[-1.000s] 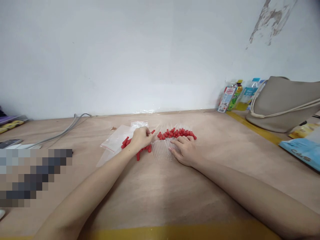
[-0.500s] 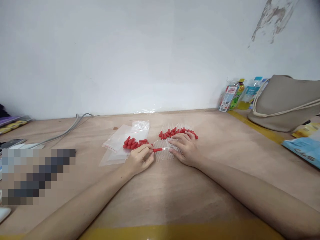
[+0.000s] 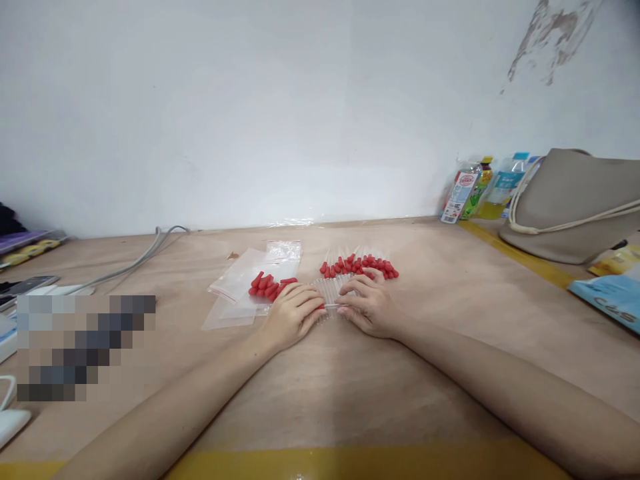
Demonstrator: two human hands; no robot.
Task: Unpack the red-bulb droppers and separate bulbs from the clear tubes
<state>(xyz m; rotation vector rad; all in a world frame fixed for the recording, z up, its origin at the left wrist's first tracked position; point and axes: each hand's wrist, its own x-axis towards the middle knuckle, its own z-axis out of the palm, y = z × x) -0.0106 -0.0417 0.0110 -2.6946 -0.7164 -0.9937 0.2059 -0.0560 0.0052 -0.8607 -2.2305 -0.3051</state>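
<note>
At table centre, the left hand (image 3: 291,312) and the right hand (image 3: 367,305) meet fingertip to fingertip, both curled and pinching the opposite ends of one clear tube (image 3: 331,306); a red cap seems to sit under the left fingertips, though the fingers hide it and I cannot tell how far on it is. Under and just behind the hands lies a row of clear tubes (image 3: 334,288), side by side and touching. At twelve to one o'clock of the right hand is a cluster of capped tubes (image 3: 361,265), their red ends bunched together. At eleven o'clock of the left hand a small heap of loose red caps (image 3: 269,285) rests on flat clear bags (image 3: 245,277) on the wooden table (image 3: 320,393). Farther out, a grey cable (image 3: 131,262) runs off at ten o'clock, while drink bottles (image 3: 475,188) and a beige bag (image 3: 575,203) stand well apart at two o'clock. As a judgement: the tubes look thin and slippery, so a skewed push could bend or snap the one held, or let it shoot sideways; a forearm brushing the row could roll the tubes apart, and a nudge to the slick bags could scatter the caps.
</note>
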